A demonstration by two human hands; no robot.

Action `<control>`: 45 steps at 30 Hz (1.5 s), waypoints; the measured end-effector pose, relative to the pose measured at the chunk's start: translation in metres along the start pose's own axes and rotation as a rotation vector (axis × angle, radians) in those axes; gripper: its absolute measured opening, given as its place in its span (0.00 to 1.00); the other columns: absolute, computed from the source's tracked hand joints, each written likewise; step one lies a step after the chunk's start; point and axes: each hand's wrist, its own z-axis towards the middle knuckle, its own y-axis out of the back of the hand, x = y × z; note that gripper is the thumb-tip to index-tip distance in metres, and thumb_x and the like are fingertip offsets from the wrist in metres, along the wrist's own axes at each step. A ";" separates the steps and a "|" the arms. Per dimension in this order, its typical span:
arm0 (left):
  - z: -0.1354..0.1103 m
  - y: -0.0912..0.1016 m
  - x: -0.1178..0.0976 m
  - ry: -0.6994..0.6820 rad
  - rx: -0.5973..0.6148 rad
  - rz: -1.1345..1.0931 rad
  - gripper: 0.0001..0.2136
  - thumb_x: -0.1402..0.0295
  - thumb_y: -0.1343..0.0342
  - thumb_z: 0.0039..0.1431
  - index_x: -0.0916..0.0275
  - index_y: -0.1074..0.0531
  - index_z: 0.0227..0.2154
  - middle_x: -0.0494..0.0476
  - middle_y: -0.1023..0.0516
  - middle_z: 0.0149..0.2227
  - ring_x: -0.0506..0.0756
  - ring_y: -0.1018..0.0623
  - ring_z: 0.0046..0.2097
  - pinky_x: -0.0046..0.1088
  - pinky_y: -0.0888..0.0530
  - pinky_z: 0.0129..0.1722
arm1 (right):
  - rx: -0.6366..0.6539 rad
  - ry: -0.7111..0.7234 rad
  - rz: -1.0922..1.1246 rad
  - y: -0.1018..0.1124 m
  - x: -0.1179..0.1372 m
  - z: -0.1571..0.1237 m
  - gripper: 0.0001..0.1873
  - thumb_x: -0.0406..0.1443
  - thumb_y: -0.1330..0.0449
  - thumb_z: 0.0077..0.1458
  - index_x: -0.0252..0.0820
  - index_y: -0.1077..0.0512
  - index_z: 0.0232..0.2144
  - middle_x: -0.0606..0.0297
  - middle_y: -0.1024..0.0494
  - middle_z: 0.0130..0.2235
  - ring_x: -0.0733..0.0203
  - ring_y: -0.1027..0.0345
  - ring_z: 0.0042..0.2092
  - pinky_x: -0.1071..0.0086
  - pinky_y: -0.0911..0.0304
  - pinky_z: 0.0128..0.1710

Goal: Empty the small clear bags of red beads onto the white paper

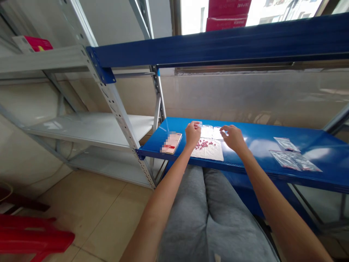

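Note:
On the blue shelf, small clear plastic bags lie in a row between my hands. My left hand is at the row's left end, its fingers curled and closed at the edge of a small clear bag. At the right end, my right hand hovers with thumb and fingertips slightly apart, close to another bag; nothing shows between them. Just in front of the row, many small red bead-like pieces are scattered over a white cloth. Fine fingertip contact is too small to see clearly.
A phone-like flat pinkish object lies left of the cloth. More clear bags lie on the right of the blue shelf. A blue beam crosses above. Grey shelving and a red stool are at left.

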 end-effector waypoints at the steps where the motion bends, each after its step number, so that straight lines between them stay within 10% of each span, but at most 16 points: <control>1: -0.008 -0.002 -0.012 -0.041 -0.001 -0.055 0.10 0.74 0.48 0.65 0.63 0.24 0.46 0.60 0.20 0.46 0.53 0.22 0.45 0.25 0.27 0.44 | -0.057 -0.077 -0.019 0.014 -0.018 -0.020 0.14 0.37 0.46 0.61 0.40 0.20 0.41 0.51 0.20 0.40 0.48 0.28 0.41 0.59 0.36 0.44; 8: -0.084 -0.074 -0.084 -0.242 0.475 -0.228 0.12 0.72 0.45 0.63 0.63 0.22 0.47 0.57 0.18 0.41 0.52 0.21 0.37 0.27 0.24 0.43 | -0.389 -0.580 -0.247 0.070 -0.109 -0.151 0.23 0.38 0.49 0.57 0.33 0.21 0.47 0.42 0.19 0.41 0.38 0.27 0.42 0.49 0.38 0.47; 14: -0.131 -0.183 -0.101 -0.304 0.704 -0.140 0.20 0.70 0.45 0.62 0.65 0.25 0.56 0.66 0.21 0.54 0.57 0.19 0.45 0.33 0.25 0.54 | -0.375 -0.594 -0.286 0.063 -0.119 -0.170 0.26 0.39 0.49 0.58 0.29 0.21 0.49 0.39 0.18 0.43 0.37 0.28 0.44 0.50 0.40 0.49; 20: -0.133 -0.221 -0.097 -0.185 0.592 -0.043 0.19 0.70 0.50 0.65 0.66 0.27 0.57 0.71 0.26 0.58 0.62 0.26 0.60 0.35 0.31 0.62 | -0.361 -0.581 -0.207 0.061 -0.114 -0.173 0.20 0.40 0.48 0.59 0.35 0.19 0.41 0.42 0.18 0.41 0.37 0.29 0.44 0.53 0.39 0.46; 28: -0.122 -0.209 -0.094 -0.013 0.515 -0.154 0.15 0.70 0.44 0.63 0.66 0.25 0.51 0.66 0.18 0.44 0.61 0.20 0.51 0.37 0.27 0.56 | -0.190 -0.499 0.037 0.072 -0.099 -0.163 0.12 0.41 0.42 0.51 0.43 0.21 0.28 0.55 0.17 0.33 0.46 0.25 0.34 0.58 0.37 0.40; 33: -0.128 -0.169 -0.092 0.087 0.386 -0.404 0.08 0.74 0.42 0.61 0.62 0.24 0.42 0.57 0.18 0.35 0.54 0.19 0.36 0.30 0.23 0.42 | -0.172 -0.469 0.255 0.080 -0.075 -0.154 0.13 0.45 0.38 0.49 0.43 0.21 0.31 0.57 0.16 0.34 0.48 0.23 0.35 0.59 0.33 0.40; 45: -0.149 -0.052 -0.101 -0.420 0.052 -0.222 0.10 0.73 0.52 0.70 0.59 0.26 0.44 0.58 0.20 0.42 0.56 0.22 0.46 0.34 0.25 0.48 | -0.159 -0.582 1.069 0.097 0.037 -0.098 0.24 0.56 0.30 0.45 0.43 0.26 0.26 0.64 0.22 0.29 0.58 0.25 0.33 0.71 0.30 0.29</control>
